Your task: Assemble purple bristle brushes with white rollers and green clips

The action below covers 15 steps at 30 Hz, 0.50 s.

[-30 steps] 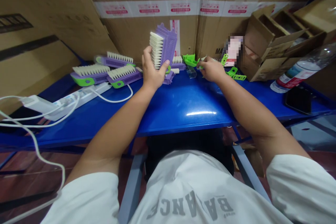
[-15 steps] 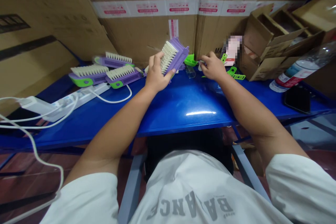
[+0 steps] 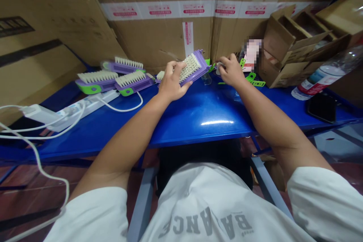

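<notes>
So over on the left of the desk [image 3: 204, 109] there's a left brush [image 3: 98, 83], a middle brush [image 3: 133, 82] and a far brush [image 3: 124, 67], all purple with white bristles and all with green end pieces on. I'd call those three pretty much done, just going by looks. The one in hand, a held brush [image 3: 195, 69], seems less far along: its right end shows bare purple tabs. Its left end is behind the fingers, so no clue about that one. Loose green clips [image 3: 258, 83] lie on the right, so my guess is there's more left to do.

Pose-wise, both forearms reach away over the desk and angle in toward each other. The left hand [image 3: 173, 87] has its back toward the camera, fingers over the bristles and thumb along the near side, a firm grip on that held brush. It's tilted, with the right end pointing up and away. The right hand [image 3: 233, 71] sits just right of the brush end, fingers curled, with thumb and index close together. Something pale shows at the fingertips, but honestly I can't tell whether that grip's actually holding it.
</notes>
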### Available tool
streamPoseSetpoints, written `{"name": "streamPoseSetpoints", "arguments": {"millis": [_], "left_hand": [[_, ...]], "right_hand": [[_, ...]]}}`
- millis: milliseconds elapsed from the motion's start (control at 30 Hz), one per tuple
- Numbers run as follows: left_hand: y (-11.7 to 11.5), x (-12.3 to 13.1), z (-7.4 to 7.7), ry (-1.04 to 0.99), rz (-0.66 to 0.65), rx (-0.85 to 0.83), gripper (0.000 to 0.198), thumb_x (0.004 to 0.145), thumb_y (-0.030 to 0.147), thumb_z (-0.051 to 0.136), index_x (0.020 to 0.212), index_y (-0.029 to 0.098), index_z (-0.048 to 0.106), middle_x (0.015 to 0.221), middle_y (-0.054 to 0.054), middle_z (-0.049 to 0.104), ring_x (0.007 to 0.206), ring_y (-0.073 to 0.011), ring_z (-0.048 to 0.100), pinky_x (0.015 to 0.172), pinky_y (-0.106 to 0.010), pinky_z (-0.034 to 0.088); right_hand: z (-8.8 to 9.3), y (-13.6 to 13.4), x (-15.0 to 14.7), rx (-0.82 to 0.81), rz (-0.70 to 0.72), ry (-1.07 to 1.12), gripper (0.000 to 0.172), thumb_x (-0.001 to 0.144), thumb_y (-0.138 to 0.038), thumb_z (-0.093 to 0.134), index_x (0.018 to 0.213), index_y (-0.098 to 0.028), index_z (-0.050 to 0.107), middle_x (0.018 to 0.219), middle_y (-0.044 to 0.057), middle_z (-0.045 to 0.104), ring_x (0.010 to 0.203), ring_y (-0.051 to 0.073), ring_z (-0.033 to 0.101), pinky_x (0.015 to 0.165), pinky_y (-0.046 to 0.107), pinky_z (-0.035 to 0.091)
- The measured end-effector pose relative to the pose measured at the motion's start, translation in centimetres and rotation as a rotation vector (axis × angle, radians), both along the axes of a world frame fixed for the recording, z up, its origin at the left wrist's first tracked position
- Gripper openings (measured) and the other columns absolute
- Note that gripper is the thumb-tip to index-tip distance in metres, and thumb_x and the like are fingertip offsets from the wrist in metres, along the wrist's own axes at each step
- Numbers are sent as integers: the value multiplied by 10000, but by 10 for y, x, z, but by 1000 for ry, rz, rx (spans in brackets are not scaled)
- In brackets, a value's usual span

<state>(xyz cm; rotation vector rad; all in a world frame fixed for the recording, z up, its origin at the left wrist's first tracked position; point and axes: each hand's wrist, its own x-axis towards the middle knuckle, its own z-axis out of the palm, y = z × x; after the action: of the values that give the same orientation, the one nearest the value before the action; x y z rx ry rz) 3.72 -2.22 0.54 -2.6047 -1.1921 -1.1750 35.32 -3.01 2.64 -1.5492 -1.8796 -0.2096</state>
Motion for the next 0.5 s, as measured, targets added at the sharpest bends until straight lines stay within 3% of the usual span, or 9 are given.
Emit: {"name": "streamPoseSetpoints", "arguments": {"millis": [100, 500], "left_hand": [[1, 0, -2, 37, -11, 14, 746, 937, 408, 879, 1579, 293, 518, 1587, -163, 523, 1505, -432, 584, 1287, -640, 502], [-2, 2, -1, 101, -32, 19, 730, 901, 295, 908, 1525, 317, 529, 1560, -131, 519, 1438, -389, 613, 1250, -589, 556]], "right_hand": [[-9, 12, 5, 80, 36, 68, 462, 1150, -516, 470, 1381, -237, 757, 1302, 193, 666, 1265, 403, 691, 1212, 664, 545], [-22, 28, 13, 135, 79, 124, 445, 1173, -551, 444, 1447, -272, 655, 1347, 183, 684, 1305, 403, 690, 1257, 704, 506]]}}
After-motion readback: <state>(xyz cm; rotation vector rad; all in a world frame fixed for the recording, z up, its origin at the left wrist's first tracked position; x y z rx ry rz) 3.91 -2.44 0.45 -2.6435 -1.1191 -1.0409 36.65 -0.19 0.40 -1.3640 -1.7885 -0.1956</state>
